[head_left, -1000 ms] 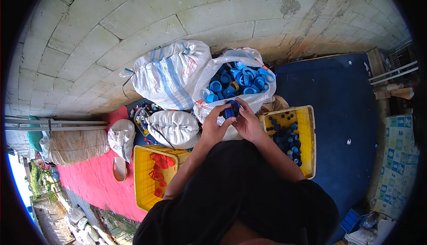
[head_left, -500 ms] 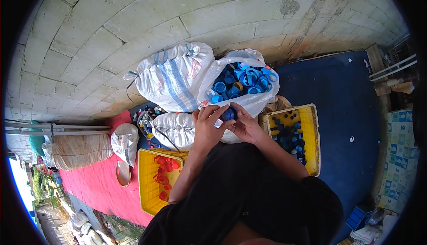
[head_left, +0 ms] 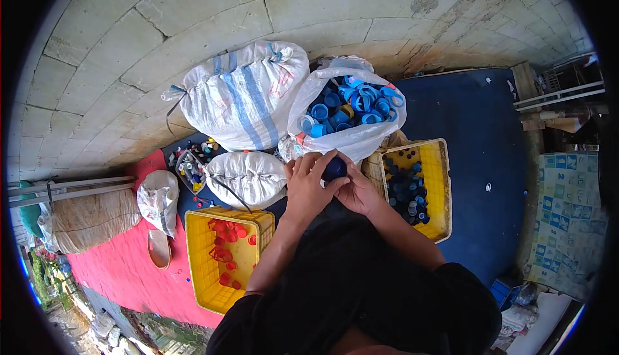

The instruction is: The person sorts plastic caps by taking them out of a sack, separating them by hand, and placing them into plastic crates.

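A dark blue plastic cap is held up in front of my chest between both hands. My left hand closes on its left side, fingertips bent over it. From the right and below, my right hand grips the same cap, with its thumb side along the edge. Just beyond the hands stands an open white sack full of light blue caps and rings. A yellow crate by my right forearm contains dark blue and black caps.
Beside my left forearm, another yellow crate holds red caps. Tied white sacks lean near the block wall. A small container of mixed caps sits farther left. Red and dark blue sheets cover the ground.
The view has shifted slightly, so crates and sacks appear a little left and higher. In my fingers the dark blue cap has turned, showing a rounder face; both hands still hold it.
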`<state>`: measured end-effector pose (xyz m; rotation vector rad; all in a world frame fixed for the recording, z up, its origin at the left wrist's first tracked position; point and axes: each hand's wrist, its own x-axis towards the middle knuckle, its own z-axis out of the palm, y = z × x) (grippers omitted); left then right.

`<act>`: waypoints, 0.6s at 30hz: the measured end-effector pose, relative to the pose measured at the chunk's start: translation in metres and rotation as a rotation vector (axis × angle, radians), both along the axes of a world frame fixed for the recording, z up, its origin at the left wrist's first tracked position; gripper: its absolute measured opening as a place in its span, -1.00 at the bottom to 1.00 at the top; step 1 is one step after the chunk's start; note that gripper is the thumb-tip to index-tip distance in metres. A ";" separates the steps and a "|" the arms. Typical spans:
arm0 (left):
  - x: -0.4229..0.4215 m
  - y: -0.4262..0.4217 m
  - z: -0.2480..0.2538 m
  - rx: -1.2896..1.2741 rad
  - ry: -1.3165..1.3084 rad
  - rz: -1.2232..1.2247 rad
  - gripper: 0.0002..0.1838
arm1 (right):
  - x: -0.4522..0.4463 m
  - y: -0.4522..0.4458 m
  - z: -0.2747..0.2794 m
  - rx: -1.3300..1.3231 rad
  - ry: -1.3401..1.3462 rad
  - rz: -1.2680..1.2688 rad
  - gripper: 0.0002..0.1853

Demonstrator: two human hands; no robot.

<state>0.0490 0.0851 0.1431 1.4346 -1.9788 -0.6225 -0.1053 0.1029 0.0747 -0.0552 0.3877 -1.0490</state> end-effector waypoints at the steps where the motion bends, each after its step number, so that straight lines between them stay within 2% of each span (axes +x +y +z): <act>1: 0.003 -0.001 -0.004 0.007 0.063 -0.002 -0.33 | 0.003 0.000 0.000 -0.001 0.014 -0.006 -0.38; 3: 0.013 -0.003 -0.019 0.012 0.155 -0.039 -0.17 | 0.008 0.006 -0.002 0.053 0.061 -0.032 -0.39; 4: 0.019 -0.004 -0.028 0.019 0.163 -0.047 -0.17 | 0.010 0.006 -0.005 0.060 0.069 -0.039 -0.39; 6: 0.030 -0.003 -0.042 0.172 0.411 -0.031 -0.22 | 0.014 0.011 -0.012 0.052 0.085 -0.085 -0.43; 7: 0.036 -0.003 -0.056 0.179 0.528 -0.046 -0.31 | 0.015 0.011 -0.015 0.086 0.064 -0.099 -0.46; 8: 0.042 -0.001 -0.070 0.185 0.533 -0.054 -0.31 | 0.016 0.011 -0.016 0.091 0.069 -0.109 -0.46; 10: 0.056 0.004 -0.088 0.421 0.738 -0.006 -0.46 | 0.022 0.013 -0.009 0.192 0.061 -0.144 -0.49; 11: 0.061 0.007 -0.088 0.450 0.777 0.004 -0.58 | 0.026 0.015 -0.002 0.197 0.087 -0.190 -0.48; 18: 0.060 0.047 -0.083 0.574 0.964 0.080 -0.63 | 0.010 0.048 -0.008 0.176 0.181 -0.104 -0.43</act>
